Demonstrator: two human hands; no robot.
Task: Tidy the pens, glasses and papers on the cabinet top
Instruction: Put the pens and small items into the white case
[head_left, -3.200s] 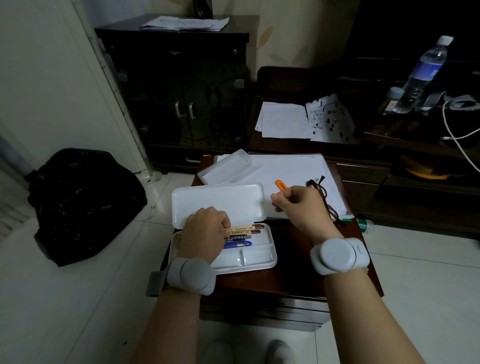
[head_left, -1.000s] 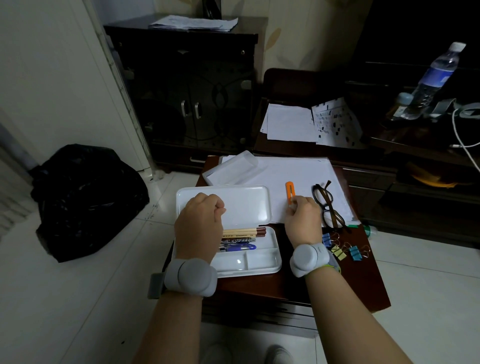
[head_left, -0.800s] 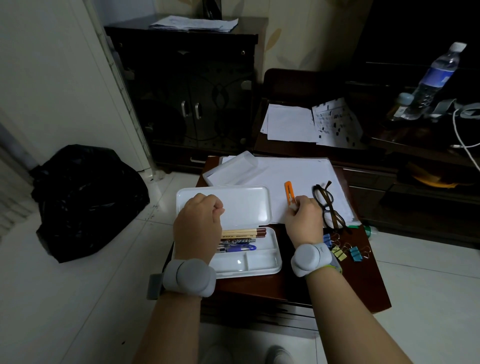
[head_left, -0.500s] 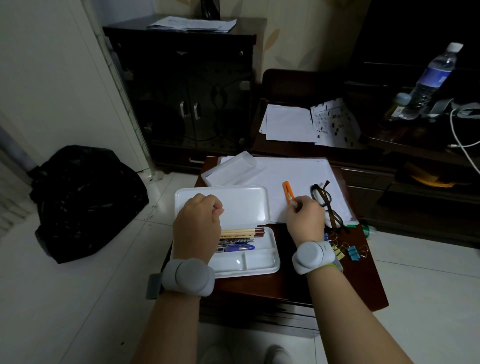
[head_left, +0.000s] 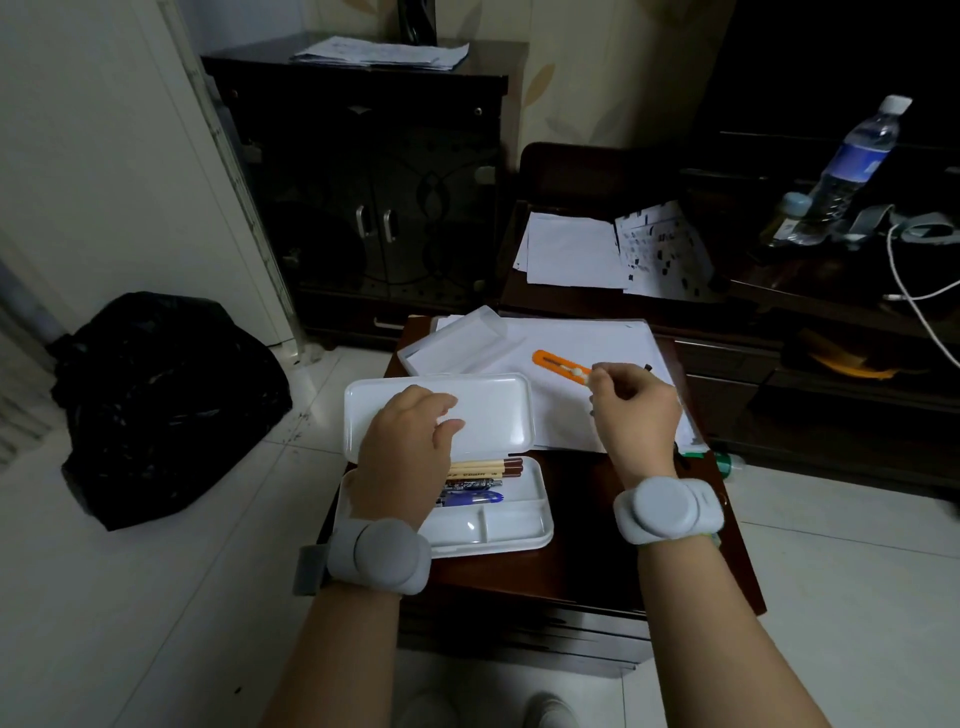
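Two bare forearms come up from the bottom edge, no sleeves on either. Each wrist wears a pale grey band with a round, smooth puck on top: left wristband (head_left: 382, 556), right wristband (head_left: 667, 511). The left one shows a darker grey strap tab sticking out sideways. Pale shoe tips (head_left: 488, 711) peek below.

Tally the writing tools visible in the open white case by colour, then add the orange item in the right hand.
Brown-tipped wooden pencils: 2
Blue pens: 1
Dark patterned pens: 1
Orange cutter, pinched by the right hand: 1
Total: 5
The left hand hides part of the case, so more may lie beneath.
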